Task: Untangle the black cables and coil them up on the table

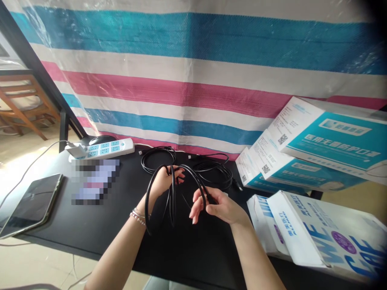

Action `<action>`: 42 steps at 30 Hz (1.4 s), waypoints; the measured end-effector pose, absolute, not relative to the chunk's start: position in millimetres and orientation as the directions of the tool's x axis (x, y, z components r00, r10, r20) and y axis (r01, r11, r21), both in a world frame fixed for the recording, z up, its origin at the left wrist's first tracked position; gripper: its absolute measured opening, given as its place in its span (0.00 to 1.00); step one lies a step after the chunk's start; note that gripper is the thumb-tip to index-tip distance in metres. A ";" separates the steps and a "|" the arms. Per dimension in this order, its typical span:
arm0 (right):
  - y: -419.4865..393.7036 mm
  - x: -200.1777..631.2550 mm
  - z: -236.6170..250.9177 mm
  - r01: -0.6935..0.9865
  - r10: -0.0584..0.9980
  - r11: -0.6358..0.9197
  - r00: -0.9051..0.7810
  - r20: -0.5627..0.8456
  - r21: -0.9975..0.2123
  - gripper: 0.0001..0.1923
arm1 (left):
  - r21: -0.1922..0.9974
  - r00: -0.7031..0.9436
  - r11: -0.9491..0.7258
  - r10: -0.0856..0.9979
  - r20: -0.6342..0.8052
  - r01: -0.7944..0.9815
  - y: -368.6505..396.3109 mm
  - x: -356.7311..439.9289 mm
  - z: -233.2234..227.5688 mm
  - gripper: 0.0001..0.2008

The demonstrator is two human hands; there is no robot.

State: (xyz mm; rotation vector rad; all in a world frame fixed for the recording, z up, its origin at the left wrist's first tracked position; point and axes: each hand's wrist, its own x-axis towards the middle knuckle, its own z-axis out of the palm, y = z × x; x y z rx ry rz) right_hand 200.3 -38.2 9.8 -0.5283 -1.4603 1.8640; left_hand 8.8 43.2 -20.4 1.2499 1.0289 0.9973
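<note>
Looping black cable point(172, 197) over closed left hand point(165, 181), right hand point(216, 205) pinching its strand, power strip point(104, 148) at 10 o'clock on desk point(99, 225)

So from my headcam I've got two bare forearms, no sleeves anywhere. My left hand point(163, 181) has a thin beaded bracelet point(138, 216) around the wrist, silvery-pink beads, looks like two strands. My right hand point(222, 207) has no rings, watch or band. Nails look unpainted.
</note>
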 end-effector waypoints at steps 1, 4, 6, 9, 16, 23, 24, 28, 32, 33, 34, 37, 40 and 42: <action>-38.1 200.3 9.4 -0.274 0.737 -0.116 -0.668 0.102 -0.955 0.18 | 0.997 0.264 0.074 0.962 -0.062 -0.037 43.7 7.8 -21.6 0.19; -37.9 200.2 8.7 -0.282 0.753 -0.101 -0.649 0.112 -0.954 0.16 | 0.991 0.319 0.109 0.944 -0.081 -0.071 44.6 4.8 -23.2 0.21; -37.9 199.9 8.1 -0.293 0.764 -0.088 -0.633 0.124 -0.952 0.15 | 0.987 0.341 0.138 0.935 -0.102 -0.083 44.7 3.0 -22.5 0.22; -37.6 199.3 6.6 -0.312 0.771 -0.087 -0.623 0.134 -0.946 0.13 | 0.981 0.367 0.171 0.922 -0.127 -0.090 45.1 1.1 -22.2 0.23; -37.2 198.5 9.4 -0.301 0.783 -0.063 -0.607 0.140 -0.952 0.10 | 0.981 0.348 0.194 0.922 -0.172 -0.029 44.5 0.9 -21.9 0.21; -37.1 193.7 8.5 -0.303 0.805 -0.020 -0.570 0.164 -0.953 0.09 | 0.977 0.242 0.105 0.959 -0.149 0.186 38.6 7.1 -16.5 0.14; -37.0 191.8 6.6 -0.305 0.808 -0.025 -0.567 0.161 -0.952 0.10 | 0.973 0.226 0.090 0.964 -0.138 0.212 39.0 8.2 -18.8 0.14; -38.6 181.8 1.0 -0.308 0.807 -0.051 -0.573 0.143 -0.950 0.18 | 0.964 0.175 0.001 0.983 -0.049 0.267 41.2 10.4 -27.5 0.13; -42.4 173.4 0.3 -0.307 0.781 -0.070 -0.609 0.139 -0.949 0.22 | 0.963 0.206 -0.051 0.979 -0.004 0.264 41.9 9.3 -29.8 0.11; -43.3 172.1 0.3 -0.309 0.775 -0.076 -0.617 0.139 -0.948 0.23 | 0.967 0.217 -0.045 0.976 -0.010 0.249 42.1 8.9 -30.5 0.12; -44.0 171.1 0.3 -0.316 0.768 -0.083 -0.625 0.142 -0.945 0.23 | 0.972 0.228 -0.039 0.974 -0.016 0.233 42.3 8.5 -31.4 0.12; -44.7 170.3 1.4 -0.362 0.753 -0.101 -0.636 0.166 -0.927 0.22 | 0.980 0.242 -0.036 0.970 -0.012 0.195 43.1 8.1 -33.9 0.12; -43.8 171.1 4.2 -0.389 0.780 -0.102 -0.603 0.170 -0.915 0.23 | 0.981 0.215 -0.057 0.977 0.016 0.188 43.2 8.3 -32.8 0.12; -42.5 171.8 5.8 -0.387 0.808 -0.095 -0.568 0.157 -0.917 0.24 | 0.979 0.195 -0.071 0.980 0.033 0.191 42.8 8.6 -30.5 0.12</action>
